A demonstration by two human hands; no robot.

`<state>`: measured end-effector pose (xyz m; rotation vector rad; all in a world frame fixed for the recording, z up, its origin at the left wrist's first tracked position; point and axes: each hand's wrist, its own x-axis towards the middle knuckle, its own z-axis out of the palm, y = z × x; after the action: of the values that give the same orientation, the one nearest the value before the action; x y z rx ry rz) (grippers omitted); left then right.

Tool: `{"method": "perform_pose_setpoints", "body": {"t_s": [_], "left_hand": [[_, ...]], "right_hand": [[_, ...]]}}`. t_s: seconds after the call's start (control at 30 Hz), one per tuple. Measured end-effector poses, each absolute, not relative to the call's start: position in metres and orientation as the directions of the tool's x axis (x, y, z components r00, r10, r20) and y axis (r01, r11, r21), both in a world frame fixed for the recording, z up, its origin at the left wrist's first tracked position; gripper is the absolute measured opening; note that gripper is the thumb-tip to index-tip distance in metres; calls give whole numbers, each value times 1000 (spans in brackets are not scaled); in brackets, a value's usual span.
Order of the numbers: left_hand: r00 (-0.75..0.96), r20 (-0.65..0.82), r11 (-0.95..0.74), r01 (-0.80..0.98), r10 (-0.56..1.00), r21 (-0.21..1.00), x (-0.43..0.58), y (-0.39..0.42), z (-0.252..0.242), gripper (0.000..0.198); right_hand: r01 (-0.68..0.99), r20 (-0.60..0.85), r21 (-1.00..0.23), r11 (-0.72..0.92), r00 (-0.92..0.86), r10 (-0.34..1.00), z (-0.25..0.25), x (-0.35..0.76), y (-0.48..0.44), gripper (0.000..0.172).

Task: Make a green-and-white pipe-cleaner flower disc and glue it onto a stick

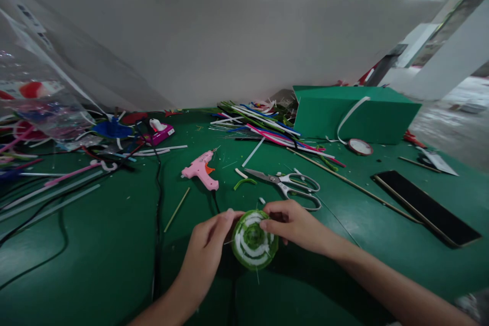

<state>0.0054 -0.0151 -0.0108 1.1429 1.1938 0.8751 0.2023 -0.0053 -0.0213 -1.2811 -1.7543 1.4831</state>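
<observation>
Between my two hands is a round green and white spiral (255,260), coiled from what look like fuzzy pipe cleaners, with thin strands sticking out of its rim. My left hand (208,244) grips its left edge, thumb on top; the fingertips behind are partly hidden. On the upper right, my right hand (292,224) holds the rim with thumb and forefinger pinched over the coil. Just beyond lie scissors (275,179) with grey handles, blades partly apart. A pink glue gun (201,169) rests on its side to the left, near a short green pipe cleaner piece (244,182).
A pile of coloured pipe cleaners (263,125) lies at the back beside a green box (359,114). A roll of tape (359,146), a long thin stick (351,183) and a black phone (426,208) are on the right. Cables and a plastic bag (46,97) crowd the left.
</observation>
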Motion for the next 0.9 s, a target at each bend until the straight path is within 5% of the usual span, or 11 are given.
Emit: {"method": "perform_pose_setpoints", "body": {"t_s": [0.33,0.5,0.63,0.77,0.9], "left_hand": [[209,-306,321,-43,929,946,5,-13,-12,35],[342,-168,200,-62,925,978,4,-13,-10,36],[524,-115,234,-167,844,958,3,-15,-10,48],[527,-64,185,-179,847,966,2,-16,-9,12],[402,-180,279,-202,898,939,1,-16,-9,8]], "right_hand": [[186,-192,-975,-120,-440,877,-18,202,-6,23],[-154,-328,-842,-518,-616,716,-24,200,-9,25],[-224,-299,-682,-696,-784,545,-31,191,-13,29],[-200,-261,-786,-585,-750,607,-28,184,-16,30],[-102,-217,-947,-305,-497,840,-19,193,-11,24]]}}
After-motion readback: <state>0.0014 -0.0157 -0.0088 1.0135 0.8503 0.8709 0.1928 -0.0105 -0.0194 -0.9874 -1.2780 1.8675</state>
